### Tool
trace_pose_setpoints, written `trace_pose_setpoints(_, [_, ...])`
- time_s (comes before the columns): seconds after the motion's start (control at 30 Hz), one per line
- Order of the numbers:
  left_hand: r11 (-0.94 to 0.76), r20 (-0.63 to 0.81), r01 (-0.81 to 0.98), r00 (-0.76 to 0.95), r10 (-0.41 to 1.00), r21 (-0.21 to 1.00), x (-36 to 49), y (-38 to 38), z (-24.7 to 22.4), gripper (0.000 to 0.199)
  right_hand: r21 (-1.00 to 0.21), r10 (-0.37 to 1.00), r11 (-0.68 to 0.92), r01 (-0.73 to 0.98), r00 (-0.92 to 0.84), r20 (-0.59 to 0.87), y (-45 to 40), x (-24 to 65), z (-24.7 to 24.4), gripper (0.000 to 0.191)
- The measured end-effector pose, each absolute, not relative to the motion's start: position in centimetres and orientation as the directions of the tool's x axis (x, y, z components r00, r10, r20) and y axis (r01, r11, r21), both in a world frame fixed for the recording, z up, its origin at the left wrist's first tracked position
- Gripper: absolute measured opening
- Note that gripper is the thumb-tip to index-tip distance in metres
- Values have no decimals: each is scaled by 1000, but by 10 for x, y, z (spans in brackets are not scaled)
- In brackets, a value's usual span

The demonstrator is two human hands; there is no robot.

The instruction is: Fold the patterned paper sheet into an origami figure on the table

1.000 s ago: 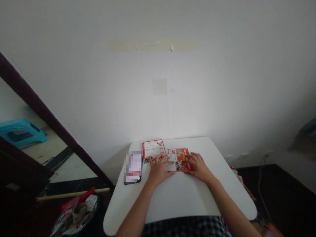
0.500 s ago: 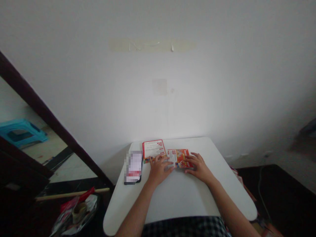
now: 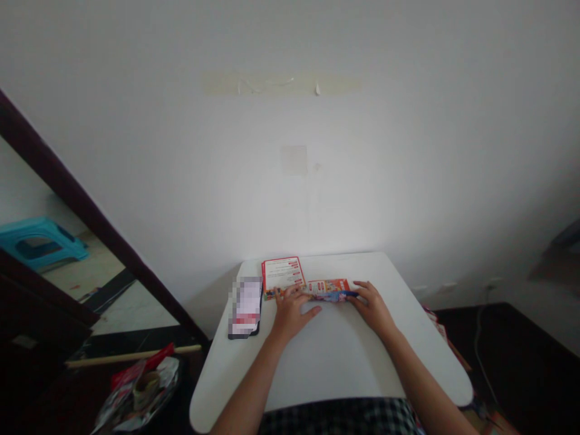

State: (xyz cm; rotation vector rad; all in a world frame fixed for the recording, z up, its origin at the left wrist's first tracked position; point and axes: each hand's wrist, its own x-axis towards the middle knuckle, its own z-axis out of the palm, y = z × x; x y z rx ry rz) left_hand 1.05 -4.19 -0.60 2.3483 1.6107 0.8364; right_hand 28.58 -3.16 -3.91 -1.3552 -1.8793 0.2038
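Leaflet (image 3: 330,285) on table (image 3: 335,362), between my hands: near edge partly turned up, not flat yet. Left hand (image 3: 289,315) spread wide at its left end; right hand (image 3: 375,311) at right end, can't tell if pinching.

both forearms come up from the bottom edge and angle in toward each other. left hand (image 3: 290,313) is palm down, fingers spread a bit and thumb sticking out toward the other one. right hand (image 3: 372,306) has its fingers bent and pointing inward, wrist pretty much in line with the forearm.
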Motion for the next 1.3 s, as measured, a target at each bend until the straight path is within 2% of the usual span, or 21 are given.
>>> trace_pose_setpoints(0.13, [-326, 375, 825, 151, 915, 462, 15, -34, -14, 29, -558, 873, 365, 746, -66, 482, -27, 284, -41, 26])
trace_pose_setpoints(0.27, [-291, 386, 841, 107, 916, 457, 22, -28, -18, 42, -538, 886, 304, 786, -25, 464, -21, 278, -40, 28])
trace_pose_setpoints(0.4, [-279, 409, 859, 91, 908, 429, 26, -28, -18, 55, -463, 902, 245, 852, -26, 430, -20, 270, -37, 26])
trace_pose_setpoints(0.53, [-321, 415, 884, 166, 895, 339, 27, -31, -17, 35, -406, 909, 207, 890, -22, 416, -22, 263, -36, 24])
trace_pose_setpoints(0.63, [-336, 381, 890, 208, 901, 309, 26, -32, -19, 25, -398, 903, 175, 900, 14, 430, -25, 261, -35, 31])
trace_pose_setpoints(0.77, [-347, 368, 893, 231, 901, 287, 27, -34, -17, 26, -389, 887, 161, 907, 39, 459, -30, 261, -33, 41])
trace_pose_setpoints(1.0, [-349, 368, 893, 234, 900, 284, 29, -39, -11, 26, -246, 860, 193, 950, -43, 508, -39, 261, -31, 32])
trace_pose_setpoints(1.3, [-332, 345, 901, 229, 910, 278, 31, -39, -8, 27, -211, 878, 180, 961, -60, 475, -41, 257, -27, 32])
